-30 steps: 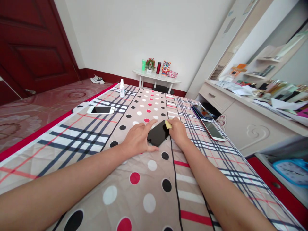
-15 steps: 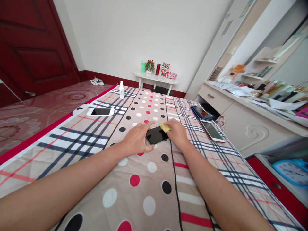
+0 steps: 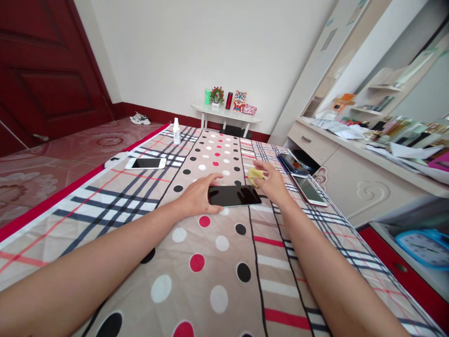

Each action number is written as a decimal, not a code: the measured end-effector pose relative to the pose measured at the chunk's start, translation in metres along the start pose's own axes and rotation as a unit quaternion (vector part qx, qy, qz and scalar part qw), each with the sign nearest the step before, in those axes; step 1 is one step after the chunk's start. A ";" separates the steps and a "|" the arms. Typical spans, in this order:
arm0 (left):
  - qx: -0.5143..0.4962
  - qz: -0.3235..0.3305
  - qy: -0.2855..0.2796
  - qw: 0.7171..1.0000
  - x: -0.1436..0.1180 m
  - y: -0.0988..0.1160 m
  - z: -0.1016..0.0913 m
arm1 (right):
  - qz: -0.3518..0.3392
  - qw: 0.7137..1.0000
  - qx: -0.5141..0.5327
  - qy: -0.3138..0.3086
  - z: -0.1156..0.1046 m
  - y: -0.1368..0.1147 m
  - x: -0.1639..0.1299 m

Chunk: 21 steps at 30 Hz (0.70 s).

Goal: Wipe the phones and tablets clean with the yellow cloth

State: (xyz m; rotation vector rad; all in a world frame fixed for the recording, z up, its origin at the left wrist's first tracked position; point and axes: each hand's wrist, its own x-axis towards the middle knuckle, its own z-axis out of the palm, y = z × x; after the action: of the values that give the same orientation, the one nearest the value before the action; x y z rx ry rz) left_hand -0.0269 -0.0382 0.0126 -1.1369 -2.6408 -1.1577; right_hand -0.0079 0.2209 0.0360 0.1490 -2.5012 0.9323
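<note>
**Black phone steadied on the bedspread, yellow cloth held beside it**

Left hand [image 3: 196, 196], centre of frame: fingers spread, clasping the left end of a black smartphone [image 3: 234, 195]. Thumb at the near edge, index finger along the far edge. Phone lies flat, screen up, long side across the frame, on the dotted middle strip of the patterned bedspread [image 3: 210, 262].

Right hand [image 3: 271, 182], just right of centre: fingers pinched on a small crumpled yellow cloth [image 3: 255, 174]. Cloth sits just above the phone's right end; whether it touches the screen, cannot tell.

Left of centre, on the plaid part: a white smartphone [image 3: 146, 163], screen up. Beyond it, near the bed's far edge, a small white spray bottle [image 3: 176, 132], upright.

Right of the hands, at the bed's right edge: a red-edged smartphone [image 3: 310, 190] and a dark smartphone [image 3: 293, 164] behind it, both lying flat.
</note>
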 end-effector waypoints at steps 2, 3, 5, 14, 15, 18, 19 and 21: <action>-0.064 -0.001 0.000 0.998 0.001 -0.007 -0.003 | -0.011 0.989 0.051 -0.138 -0.004 -0.015 -0.003; -0.094 -0.006 0.002 0.996 0.001 -0.009 -0.004 | -0.024 0.977 0.053 -0.207 -0.004 -0.021 -0.006; -0.138 -0.020 0.010 0.990 0.002 -0.012 -0.004 | -0.060 0.952 0.015 -0.299 -0.003 -0.030 -0.011; -0.221 -0.014 -0.006 0.975 0.005 -0.015 -0.002 | -0.086 0.950 -0.072 -0.291 0.002 -0.034 -0.018; -0.220 -0.015 0.000 0.975 0.005 -0.017 -0.001 | -0.076 0.954 -0.062 -0.282 -0.002 -0.031 -0.016; -0.225 -0.030 0.026 0.974 0.008 -0.024 0.001 | -0.022 0.971 -0.052 -0.230 -0.020 -0.017 -0.005; -0.228 -0.035 0.032 0.973 0.008 -0.026 0.002 | 0.014 0.979 -0.062 -0.191 -0.030 -0.010 -0.001; -0.225 -0.038 0.035 0.973 0.009 -0.029 0.004 | 0.122 0.983 -0.116 -0.076 -0.052 0.007 0.004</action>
State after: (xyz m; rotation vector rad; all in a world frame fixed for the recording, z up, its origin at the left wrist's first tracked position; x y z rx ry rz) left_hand -0.0510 -0.0435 -0.0052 -1.0232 -2.4530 -1.8422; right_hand 0.0064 0.2597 0.0679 -0.1710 -2.7932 0.7360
